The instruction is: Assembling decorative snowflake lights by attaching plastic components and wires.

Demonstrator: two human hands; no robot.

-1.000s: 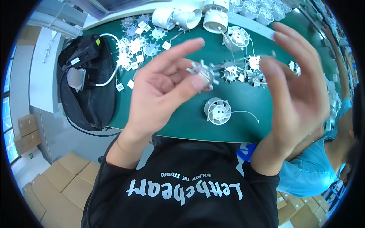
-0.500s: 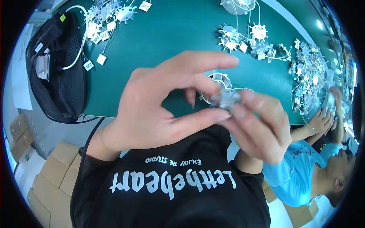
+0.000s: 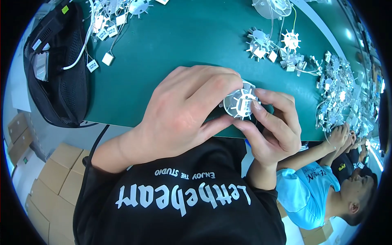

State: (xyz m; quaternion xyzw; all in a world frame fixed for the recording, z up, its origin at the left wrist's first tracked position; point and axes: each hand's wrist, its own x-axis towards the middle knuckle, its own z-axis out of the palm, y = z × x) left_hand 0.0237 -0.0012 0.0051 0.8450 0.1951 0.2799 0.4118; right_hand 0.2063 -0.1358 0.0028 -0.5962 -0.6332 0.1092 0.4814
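Observation:
Just above the table's near edge, both my hands meet around a small round clear-and-white plastic part with radiating prongs, a pale square label on its face. My left hand comes in from the left, its thumb and fingers closed at the part's left side. On the other side my right hand pinches the part's right edge with thumb and fingertips. A white round rim shows behind the pronged part; whether the two are joined I cannot tell.
The green table carries several pronged discs with wires at the far right and a wired cluster at the far left. A black mesh bag lies left. At right, a co-worker's hands are beside a big pile of parts.
My left index finger, raised and apart before, has come down to the pronged part. That part was blurred and now shows its face over the round rim. The whole view has shifted slightly.

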